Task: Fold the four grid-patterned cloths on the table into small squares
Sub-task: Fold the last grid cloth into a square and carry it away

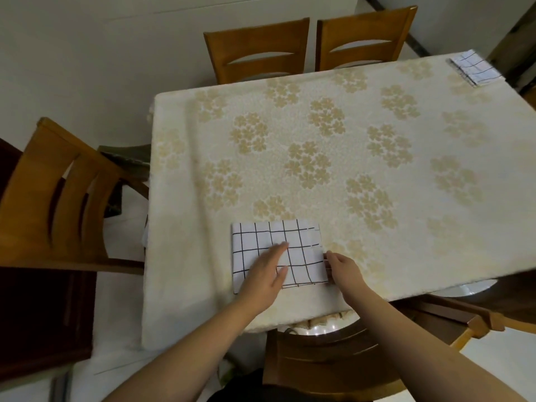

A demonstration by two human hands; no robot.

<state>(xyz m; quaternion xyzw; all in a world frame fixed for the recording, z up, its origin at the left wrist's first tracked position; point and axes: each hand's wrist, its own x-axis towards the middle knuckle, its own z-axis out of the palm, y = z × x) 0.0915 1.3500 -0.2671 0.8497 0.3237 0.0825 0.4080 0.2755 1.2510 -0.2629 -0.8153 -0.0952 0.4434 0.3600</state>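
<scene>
The left hand point(268, 269) lay flat, fingers straight, pinning the cloth point(261, 239) while the right hand point(343, 269) pinched its edge, seemingly to fold it.

Thin white woven cloth point(278, 250) with a crisp black grid lies matt and smooth under the left hand point(268, 274), while the right hand point(342, 271) pinches its layered edge. The surface point(348, 158) wears a cream tablecloth, soft and slightly napped, with pale gold flower clusters in a dull finish. A second stack of grid cloth point(474, 66) at the far corner shows the same flat cotton look. The chairs point(258, 50) are honey-toned wood with a satin varnish. The floor point(87, 68) is pale and smooth.
</scene>
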